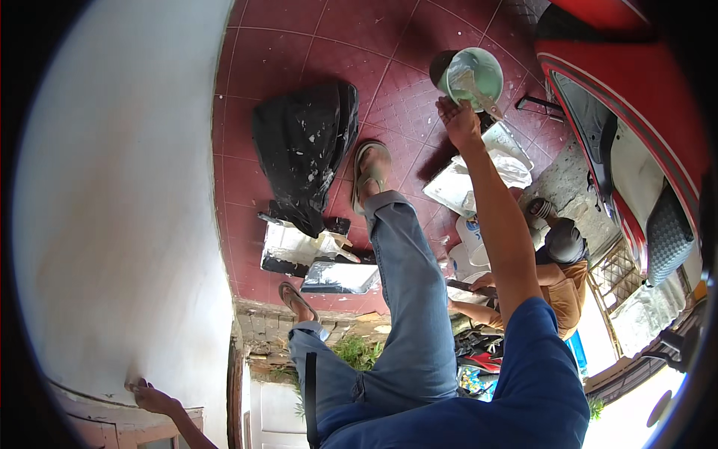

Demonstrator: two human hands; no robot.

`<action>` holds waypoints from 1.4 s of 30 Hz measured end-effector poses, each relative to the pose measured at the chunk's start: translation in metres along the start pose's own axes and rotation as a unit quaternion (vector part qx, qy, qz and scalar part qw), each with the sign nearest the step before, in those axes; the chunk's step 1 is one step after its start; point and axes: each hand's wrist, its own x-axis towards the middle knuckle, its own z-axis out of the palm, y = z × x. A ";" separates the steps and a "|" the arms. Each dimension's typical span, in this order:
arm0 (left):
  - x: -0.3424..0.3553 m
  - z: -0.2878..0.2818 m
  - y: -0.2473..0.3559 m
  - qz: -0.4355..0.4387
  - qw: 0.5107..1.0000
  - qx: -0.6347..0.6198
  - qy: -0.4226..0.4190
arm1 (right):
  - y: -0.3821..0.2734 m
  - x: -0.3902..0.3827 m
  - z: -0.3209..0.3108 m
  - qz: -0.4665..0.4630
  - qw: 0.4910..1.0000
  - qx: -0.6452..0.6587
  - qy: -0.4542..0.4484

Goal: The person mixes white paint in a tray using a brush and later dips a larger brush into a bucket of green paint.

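My right hand (458, 122), its fingers stretched out, is at the near rim of a pale green bucket (495, 71) on the floor at the far right. A putty knife (490, 105) with whitish smears leans at the bucket's near side, close to my fingertips. Whitish residue coats the inside of the bucket. Low on the left, my left hand (155, 398) is at the white wall (120, 224), its fingertips bent against the surface and no tool visible in it.
A black plastic bag (303, 142) lies on the red tiles beside my sandalled foot (372, 166). Smeared trays (340, 277) lie below it; a white tray (449, 185) is under my right arm. A crouching person (572, 288) and a red motorbike (636, 82) are at the right.
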 end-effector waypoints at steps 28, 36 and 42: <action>-0.017 -0.051 -0.294 0.451 0.870 -0.169 -0.105 | 0.340 -0.704 -0.276 -0.157 0.986 0.045 0.013; -0.026 -0.032 -0.319 0.547 0.829 -0.115 0.002 | 0.500 -0.728 -0.409 -0.073 0.992 0.026 0.103; -0.111 0.072 -0.399 0.520 0.840 -0.033 -0.151 | 0.585 -0.683 -0.480 -0.037 0.992 0.018 0.118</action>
